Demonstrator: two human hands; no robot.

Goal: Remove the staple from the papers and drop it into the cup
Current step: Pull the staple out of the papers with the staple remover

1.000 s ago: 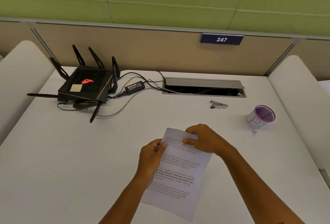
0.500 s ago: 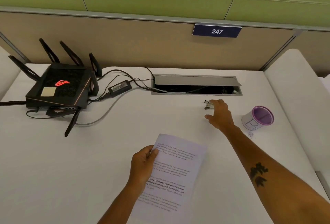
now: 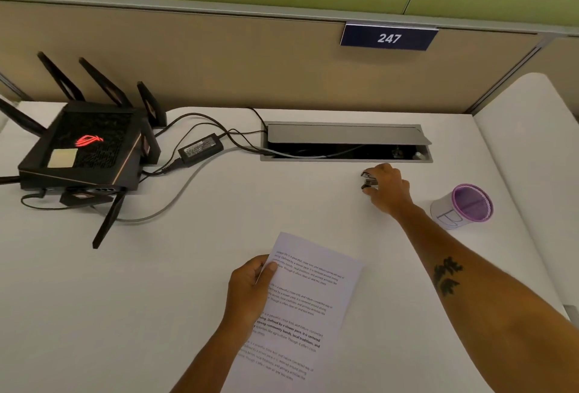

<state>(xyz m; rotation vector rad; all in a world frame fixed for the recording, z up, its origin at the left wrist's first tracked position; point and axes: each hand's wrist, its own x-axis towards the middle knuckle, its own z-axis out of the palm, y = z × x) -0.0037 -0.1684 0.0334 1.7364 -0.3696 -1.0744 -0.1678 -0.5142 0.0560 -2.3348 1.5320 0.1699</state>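
Observation:
Printed papers lie slanted on the white desk near the front. My left hand holds their left edge, thumb on top of the sheet. The staple itself is too small to make out. My right hand is stretched out to the back of the desk, fingers curled round a small metal staple remover, whose jaws stick out to the left of my fingers. A white cup with a purple rim stands to the right of that hand.
A black router with antennas sits at the back left, with a power adapter and cables running into an open cable tray in the desk. White padded dividers flank the desk. A beige partition closes the back.
My right hand left the papers, reached back to the staple remover and has closed its fingers round it. My left hand keeps holding the papers. The camera has shifted left and nearer.

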